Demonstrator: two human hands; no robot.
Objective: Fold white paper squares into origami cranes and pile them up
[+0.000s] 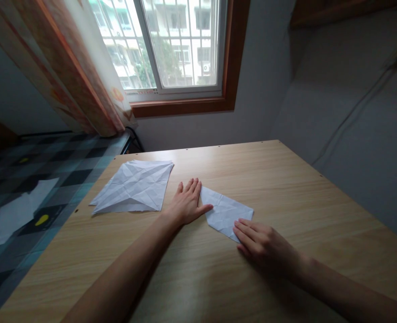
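A folded sheet of white paper (223, 208) lies on the wooden table between my two hands, with faint creases across it. My left hand (186, 202) rests flat at the paper's left corner, fingers stretched out and the thumb over its edge. On the lower right part of the same paper, my right hand (257, 241) presses down with its fingers laid together on top. Neither hand lifts the paper.
Left of my hands, creased white sheets (136, 186) lie stacked on the table (302, 193). Beyond the table's left edge, more white paper (19, 211) lies on a checked bedspread (73, 179). A window (185, 45) and curtain (84, 67) are behind.
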